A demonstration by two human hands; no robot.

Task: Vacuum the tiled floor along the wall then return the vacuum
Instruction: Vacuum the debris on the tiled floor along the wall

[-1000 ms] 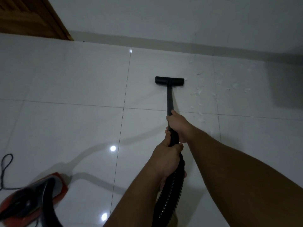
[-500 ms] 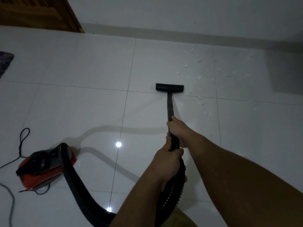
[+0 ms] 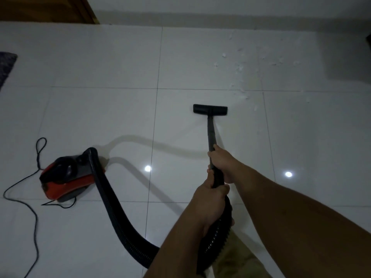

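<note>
Glossy white tiled floor (image 3: 100, 63) all round the grip, dark grout lines crossing it, two bright light spots reflected on either side of the grip. Wall (image 3: 220, 7) far ahead of the grip, brown wooden door (image 3: 46, 9) far ahead and to the left. Red and black vacuum body (image 3: 66, 178) well to the left of the grip, resting on the floor. Ribbed black hose (image 3: 118, 221) rising from the body, curving down and round to the grip. Thin black cord (image 3: 36, 217) trailing left of the body. Black wand (image 3: 210, 133) running straight forward from the grip. Flat black floor nozzle (image 3: 210, 110) at its end, down on the tile, ahead of the grip. Left hand (image 3: 210, 201) closed round the hose end, nearest the body. Right hand (image 3: 223, 161) closed round the wand just ahead of it, the two nearly touching. Small white scraps of debris (image 3: 240, 67) scattered beyond the nozzle and to the right, toward the wall, clear of the nozzle.
</note>
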